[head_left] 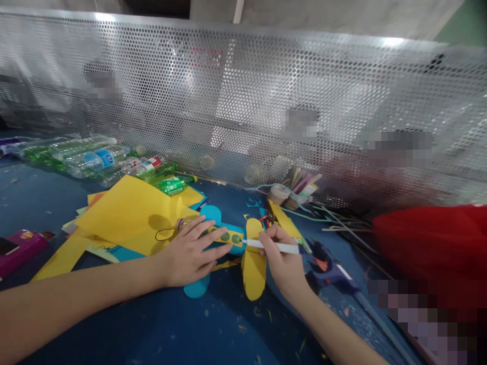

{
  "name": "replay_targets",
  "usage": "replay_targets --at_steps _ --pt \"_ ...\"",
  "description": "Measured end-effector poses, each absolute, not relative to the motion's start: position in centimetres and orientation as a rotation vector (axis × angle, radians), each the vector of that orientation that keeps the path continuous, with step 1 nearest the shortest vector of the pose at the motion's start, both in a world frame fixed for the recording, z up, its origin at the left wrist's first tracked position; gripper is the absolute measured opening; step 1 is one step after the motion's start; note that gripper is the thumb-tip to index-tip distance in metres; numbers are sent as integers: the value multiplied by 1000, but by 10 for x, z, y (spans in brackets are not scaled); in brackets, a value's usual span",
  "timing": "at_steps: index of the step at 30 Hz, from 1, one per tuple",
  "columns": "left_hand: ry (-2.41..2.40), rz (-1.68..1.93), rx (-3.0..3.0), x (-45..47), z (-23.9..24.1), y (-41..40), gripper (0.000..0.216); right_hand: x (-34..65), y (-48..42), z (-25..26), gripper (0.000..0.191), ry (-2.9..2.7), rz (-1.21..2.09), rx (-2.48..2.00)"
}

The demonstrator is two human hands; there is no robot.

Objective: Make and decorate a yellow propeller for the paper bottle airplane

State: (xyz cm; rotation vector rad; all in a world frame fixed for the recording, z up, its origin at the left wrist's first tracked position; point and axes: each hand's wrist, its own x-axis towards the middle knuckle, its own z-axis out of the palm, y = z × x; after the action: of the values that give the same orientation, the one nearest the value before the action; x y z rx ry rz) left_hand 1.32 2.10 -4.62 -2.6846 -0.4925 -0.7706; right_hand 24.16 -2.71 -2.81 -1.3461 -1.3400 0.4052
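Observation:
My left hand (194,253) lies spread and flat over a paper craft, pressing on it. The craft has blue rounded paper pieces (198,287), a yellow strip (230,236) bearing dark green round marks, and a long yellow rounded piece (254,274) across its right end. In my right hand (283,258) is a white marker pen (279,247), pinched near its tip end. Its tip touches or nearly touches the strip beside the rightmost green mark. The craft's middle is hidden under my left hand.
Coloured paper sheets (129,213) lie left, plastic bottles (97,159) behind them. A magenta device (23,249) sits far left, a dark blue glue gun (335,276) right. Cups with sticks (292,195) stand near the perforated metal screen (243,101). A person's red sleeve (437,253) is at right.

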Motion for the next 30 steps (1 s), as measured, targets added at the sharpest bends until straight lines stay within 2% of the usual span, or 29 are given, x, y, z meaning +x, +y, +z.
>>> replay_targets --at_steps 30 --pt "-509 -746 -2686 13 -48 21 40 243 -24 -32 34 -1331 429 -1335"
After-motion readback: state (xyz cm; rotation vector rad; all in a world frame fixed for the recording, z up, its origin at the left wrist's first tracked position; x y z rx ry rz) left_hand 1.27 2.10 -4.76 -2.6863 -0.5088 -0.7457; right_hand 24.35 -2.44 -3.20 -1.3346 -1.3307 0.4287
